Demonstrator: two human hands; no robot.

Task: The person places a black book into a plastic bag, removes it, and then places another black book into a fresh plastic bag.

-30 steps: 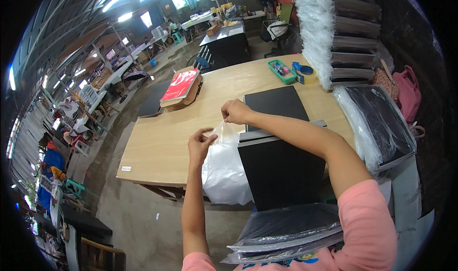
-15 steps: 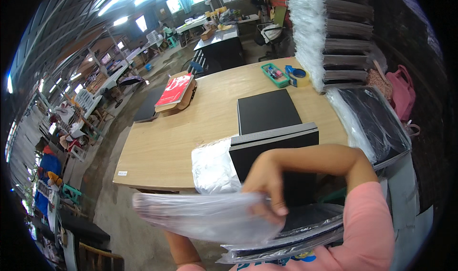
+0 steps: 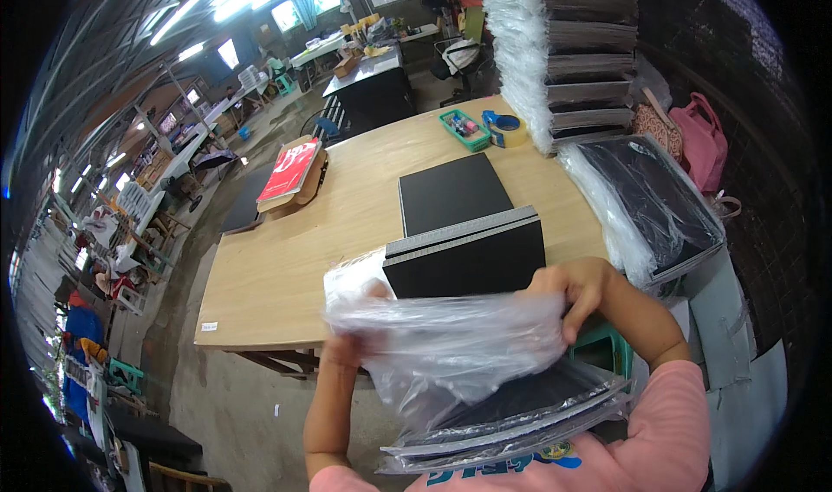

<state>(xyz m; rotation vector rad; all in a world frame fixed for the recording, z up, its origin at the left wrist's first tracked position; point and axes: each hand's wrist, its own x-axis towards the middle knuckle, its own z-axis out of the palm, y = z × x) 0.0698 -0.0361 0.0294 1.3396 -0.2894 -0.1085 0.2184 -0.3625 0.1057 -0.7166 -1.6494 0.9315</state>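
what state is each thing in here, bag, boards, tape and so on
clear plastic bag: held up, stretched between both hands
left hand: grip closed on the bag's left edge
right hand: grip closed on the bag's right edge
black board: lying flat on the table
tape roll: lying flat
red book: closed

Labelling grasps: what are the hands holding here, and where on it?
Both hold one clear crinkled plastic bag by its upper edge: left hand at the left end, seen partly through the film, right hand at the right corner.
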